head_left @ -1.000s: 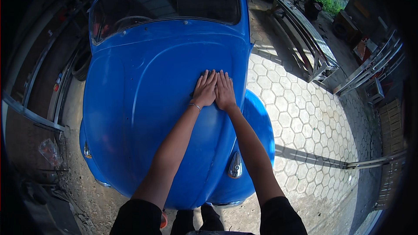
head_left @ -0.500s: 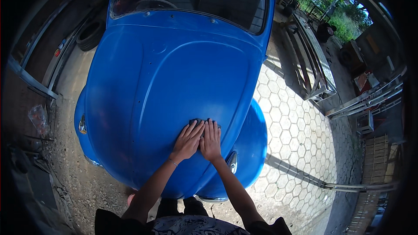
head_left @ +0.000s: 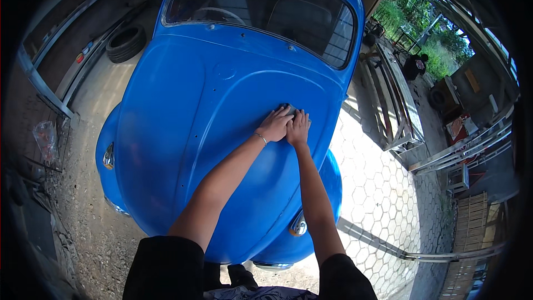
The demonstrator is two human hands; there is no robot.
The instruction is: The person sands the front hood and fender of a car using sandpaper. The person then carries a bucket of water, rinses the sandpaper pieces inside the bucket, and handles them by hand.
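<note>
A blue, rounded car hood fills the middle of the view, a raised ridge curving around its centre. On its upper right part lies a small dark grey pad, mostly covered by my fingers; its exact kind is hard to make out. My left hand, a thin bracelet at its wrist, presses on the pad with its fingers over it. Close beside it, my right hand holds the pad's right side against the hood. Both arms are stretched far forward.
Beyond the hood is the windshield. Chrome-rimmed lamps sit on the front fenders. A loose tire lies at the far left, and a long wooden bench stands on the right beside hexagonal paving.
Both hands have slid the pad forward and to the right, up the hood toward the windshield. My arms have stretched out, and the view has shifted slightly.
</note>
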